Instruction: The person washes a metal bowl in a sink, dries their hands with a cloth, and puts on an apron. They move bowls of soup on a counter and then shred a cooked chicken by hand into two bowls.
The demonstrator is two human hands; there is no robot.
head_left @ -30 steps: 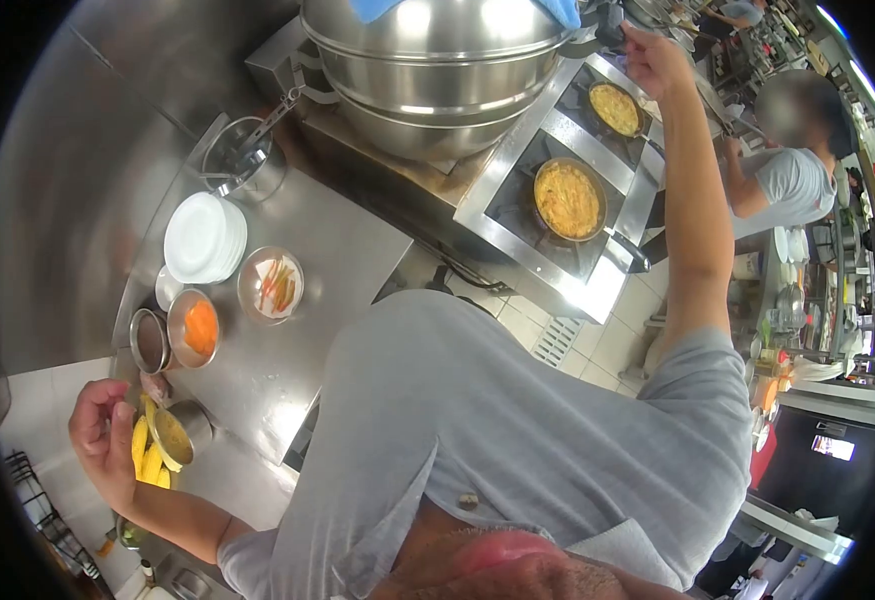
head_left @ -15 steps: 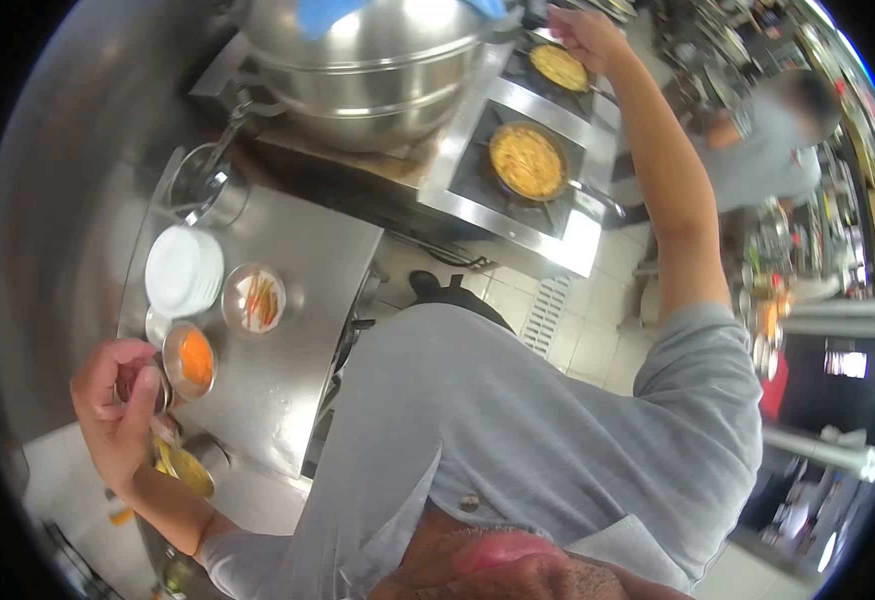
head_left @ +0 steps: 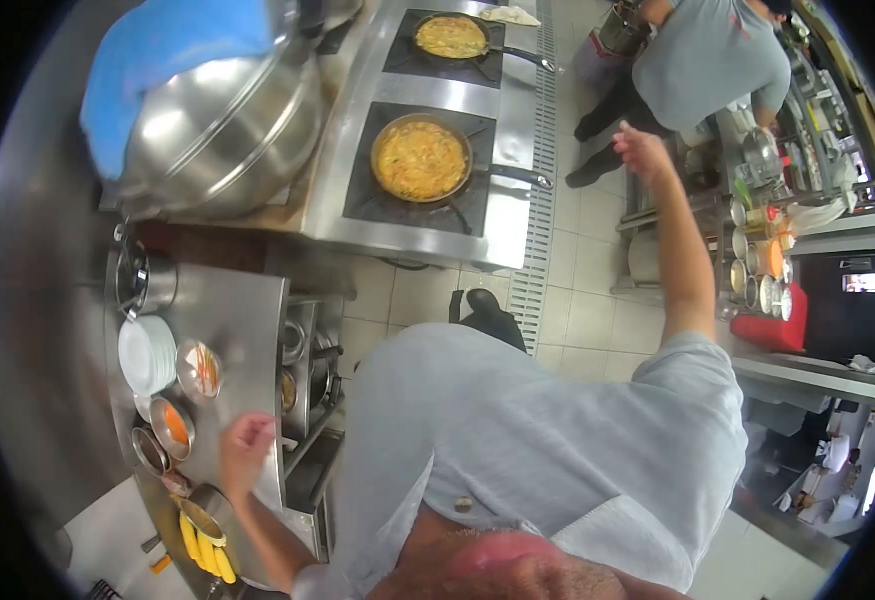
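My left hand (head_left: 247,445), smeared by motion with its fingers curled, hovers over the front edge of the steel counter (head_left: 242,300). Near it stand a steel bowl of orange shreds (head_left: 174,428), another steel bowl (head_left: 151,452) and a bowl with orange and pale strips (head_left: 198,369). Out to the right, over the floor, my right hand (head_left: 642,152) has its fingers loosely bent and apart, with nothing visible in it. On the stove (head_left: 507,225) sit two frying pans, a nearer one (head_left: 472,165) and a farther one (head_left: 487,38), each filled with a yellow omelette-like round.
A large steel pot (head_left: 227,130) with a blue cloth (head_left: 172,60) stands left of the stove. White plates (head_left: 147,355) are stacked on the counter. Yellow pieces (head_left: 207,550) lie lower left. Another person (head_left: 702,65) stands at the right shelves. Pan handles stick out over the stove's edge.
My right hand has moved from beside the farther pan out over the floor. My left hand has left the small bowls and come toward the counter's edge. The whole view has turned.
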